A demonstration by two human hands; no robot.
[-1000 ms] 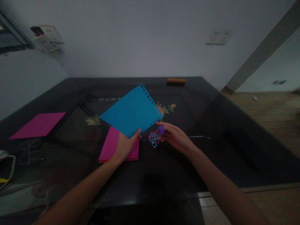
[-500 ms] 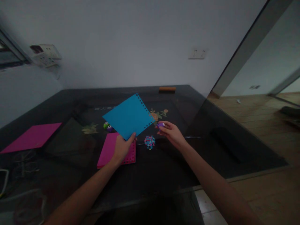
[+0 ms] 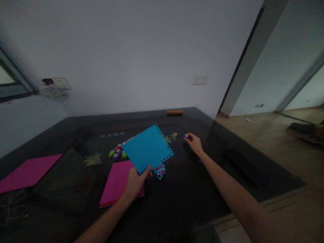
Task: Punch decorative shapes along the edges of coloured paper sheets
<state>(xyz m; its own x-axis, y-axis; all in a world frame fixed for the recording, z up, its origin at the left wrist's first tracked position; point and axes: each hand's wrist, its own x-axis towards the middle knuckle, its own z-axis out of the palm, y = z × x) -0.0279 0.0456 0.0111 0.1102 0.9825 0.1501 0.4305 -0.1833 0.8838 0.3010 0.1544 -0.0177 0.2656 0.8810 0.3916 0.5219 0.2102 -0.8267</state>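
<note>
My left hand (image 3: 138,180) pinches a blue sheet of paper (image 3: 148,148) by its lower corner, thumb on top. Small dark holes run along the sheet's right-hand edges. My right hand (image 3: 194,143) is closed on a small purple thing with a white eye (image 3: 186,136), held out to the right of the sheet. Under my left hand lies a pink notebook or paper stack (image 3: 116,182). A pile of blue, pink and white paper bits (image 3: 160,171) sits just below the sheet. Several green, purple and red eyed pieces (image 3: 117,152) cluster left of it, partly hidden.
A loose pink sheet (image 3: 30,172) lies on the dark table (image 3: 177,206) at left. An orange-brown bar (image 3: 175,112) rests near the wall, and a long black object (image 3: 244,167) lies on the right. Sockets (image 3: 199,80) are on the wall.
My right hand has moved right, away from the blue sheet, with the purple thing still in it. My view has tilted up, and more of the eyed pieces show.
</note>
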